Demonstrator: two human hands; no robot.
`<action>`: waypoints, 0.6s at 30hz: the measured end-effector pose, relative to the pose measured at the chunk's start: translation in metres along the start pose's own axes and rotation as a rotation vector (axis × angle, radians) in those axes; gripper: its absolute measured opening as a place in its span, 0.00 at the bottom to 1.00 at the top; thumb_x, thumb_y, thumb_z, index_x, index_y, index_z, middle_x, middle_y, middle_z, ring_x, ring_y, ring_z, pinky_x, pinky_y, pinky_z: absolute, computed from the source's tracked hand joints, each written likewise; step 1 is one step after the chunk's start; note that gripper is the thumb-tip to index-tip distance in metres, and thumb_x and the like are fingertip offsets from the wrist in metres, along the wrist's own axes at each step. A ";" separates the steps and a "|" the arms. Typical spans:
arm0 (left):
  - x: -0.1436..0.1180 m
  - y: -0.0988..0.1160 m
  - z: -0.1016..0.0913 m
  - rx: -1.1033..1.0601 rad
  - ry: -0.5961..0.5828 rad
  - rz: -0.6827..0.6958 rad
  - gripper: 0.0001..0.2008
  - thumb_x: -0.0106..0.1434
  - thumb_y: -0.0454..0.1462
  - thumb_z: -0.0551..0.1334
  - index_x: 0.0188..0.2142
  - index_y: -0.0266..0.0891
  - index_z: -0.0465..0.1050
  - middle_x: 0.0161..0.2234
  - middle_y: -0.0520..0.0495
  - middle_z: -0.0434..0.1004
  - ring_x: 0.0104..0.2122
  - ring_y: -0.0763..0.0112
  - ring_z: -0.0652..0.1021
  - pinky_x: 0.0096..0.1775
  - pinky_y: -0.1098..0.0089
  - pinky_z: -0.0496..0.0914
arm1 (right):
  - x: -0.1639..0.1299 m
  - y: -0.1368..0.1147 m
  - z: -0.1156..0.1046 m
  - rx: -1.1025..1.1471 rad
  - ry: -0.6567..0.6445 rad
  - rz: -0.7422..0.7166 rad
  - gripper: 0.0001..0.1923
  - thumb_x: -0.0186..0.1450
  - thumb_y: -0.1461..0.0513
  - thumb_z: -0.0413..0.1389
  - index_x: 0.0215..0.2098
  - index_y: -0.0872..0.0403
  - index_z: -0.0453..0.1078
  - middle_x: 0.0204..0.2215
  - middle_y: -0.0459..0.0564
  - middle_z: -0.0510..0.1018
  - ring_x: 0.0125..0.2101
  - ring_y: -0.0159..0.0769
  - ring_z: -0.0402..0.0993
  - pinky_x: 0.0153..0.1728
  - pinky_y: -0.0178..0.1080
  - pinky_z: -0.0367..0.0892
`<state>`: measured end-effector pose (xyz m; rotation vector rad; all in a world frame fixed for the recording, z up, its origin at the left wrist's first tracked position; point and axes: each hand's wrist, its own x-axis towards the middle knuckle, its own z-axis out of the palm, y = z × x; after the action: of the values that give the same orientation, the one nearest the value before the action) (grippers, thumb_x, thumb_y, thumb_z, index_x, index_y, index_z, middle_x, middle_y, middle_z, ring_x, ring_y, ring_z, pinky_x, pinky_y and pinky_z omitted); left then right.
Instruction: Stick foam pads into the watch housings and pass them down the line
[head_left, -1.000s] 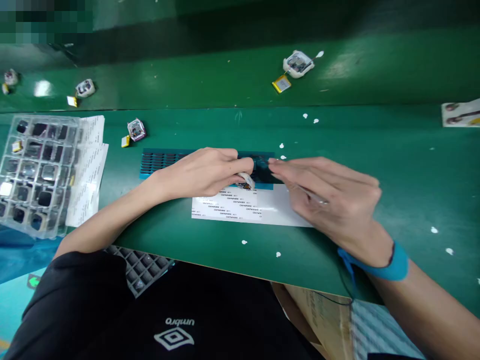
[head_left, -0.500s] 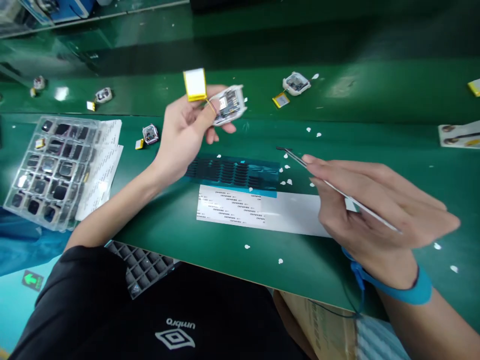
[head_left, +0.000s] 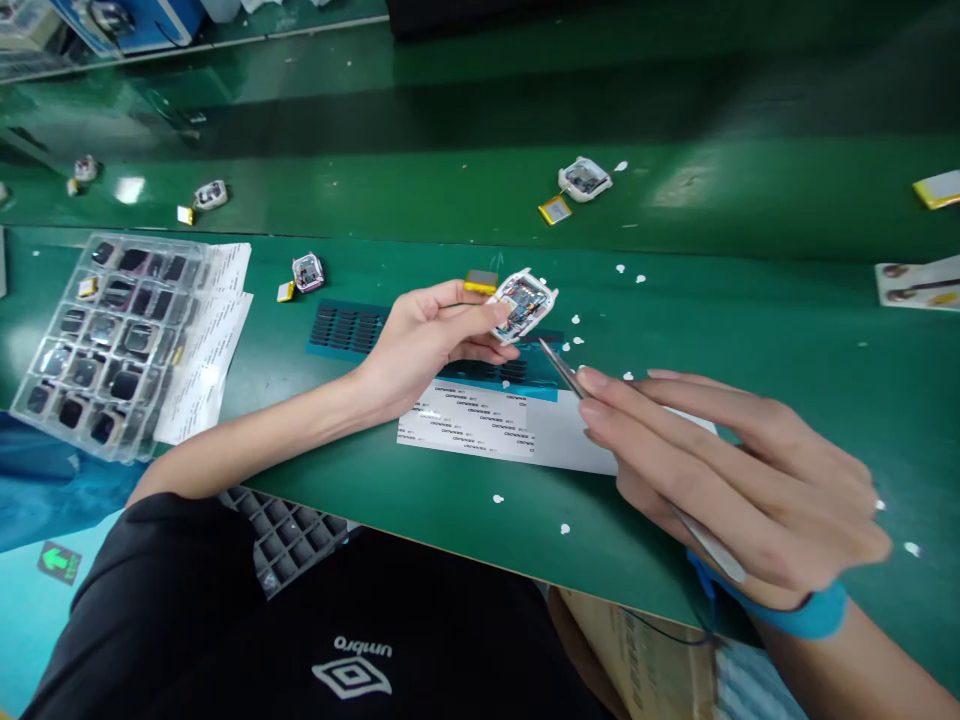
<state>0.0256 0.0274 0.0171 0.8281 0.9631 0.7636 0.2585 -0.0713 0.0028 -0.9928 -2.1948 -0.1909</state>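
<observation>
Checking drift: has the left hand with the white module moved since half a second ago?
Yes. The left hand with the white module dropped toward the black-pad sheet.

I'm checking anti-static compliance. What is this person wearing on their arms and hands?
Both hands are bare, no gloves: left hand, right hand. The right wrist carries a blue wrist strap with a thin dark cord. A black garment's sleeve ends above the bare left forearm.
</observation>
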 end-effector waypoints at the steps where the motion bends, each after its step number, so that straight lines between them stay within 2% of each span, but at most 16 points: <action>1: -0.003 -0.003 0.002 -0.030 0.003 0.000 0.04 0.65 0.32 0.68 0.36 0.36 0.74 0.31 0.52 0.83 0.29 0.75 0.83 0.38 0.72 0.79 | 0.003 0.000 0.000 -0.010 -0.014 -0.077 0.30 0.71 0.72 0.61 0.69 0.53 0.68 0.55 0.50 0.83 0.49 0.43 0.84 0.54 0.47 0.81; 3: -0.008 -0.007 0.005 -0.077 0.004 0.018 0.09 0.65 0.30 0.67 0.32 0.38 0.67 0.30 0.53 0.83 0.32 0.72 0.86 0.41 0.70 0.81 | 0.009 -0.001 0.001 -0.022 -0.071 -0.144 0.24 0.71 0.72 0.60 0.65 0.60 0.72 0.54 0.54 0.84 0.48 0.46 0.84 0.54 0.49 0.81; 5: -0.011 -0.010 0.007 -0.090 -0.002 0.037 0.13 0.65 0.29 0.65 0.29 0.39 0.62 0.30 0.53 0.84 0.34 0.71 0.87 0.42 0.70 0.81 | 0.012 0.000 0.000 -0.014 -0.113 -0.138 0.21 0.70 0.73 0.61 0.61 0.60 0.75 0.53 0.55 0.85 0.48 0.48 0.84 0.54 0.50 0.81; 11: -0.013 -0.009 0.005 -0.017 -0.018 0.027 0.13 0.64 0.31 0.65 0.30 0.40 0.61 0.28 0.53 0.82 0.37 0.67 0.88 0.42 0.69 0.82 | 0.012 0.000 -0.002 0.027 -0.124 -0.132 0.20 0.69 0.73 0.61 0.59 0.61 0.76 0.52 0.55 0.85 0.50 0.49 0.83 0.57 0.51 0.80; 15: -0.013 -0.008 0.005 0.014 -0.028 0.018 0.14 0.62 0.30 0.66 0.28 0.40 0.61 0.27 0.53 0.80 0.38 0.67 0.88 0.38 0.71 0.82 | 0.010 0.001 -0.003 0.095 -0.148 -0.067 0.23 0.70 0.73 0.61 0.60 0.52 0.76 0.54 0.49 0.85 0.52 0.47 0.83 0.59 0.50 0.80; 18: -0.013 -0.008 0.006 0.040 -0.011 0.014 0.14 0.61 0.29 0.66 0.26 0.40 0.61 0.25 0.54 0.77 0.32 0.71 0.86 0.34 0.73 0.80 | 0.008 0.002 -0.002 0.107 -0.153 -0.033 0.26 0.71 0.72 0.59 0.64 0.46 0.74 0.54 0.44 0.84 0.51 0.45 0.83 0.57 0.51 0.82</action>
<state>0.0275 0.0110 0.0176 0.8738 0.9661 0.7532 0.2570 -0.0662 0.0093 -0.9395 -2.3345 -0.0115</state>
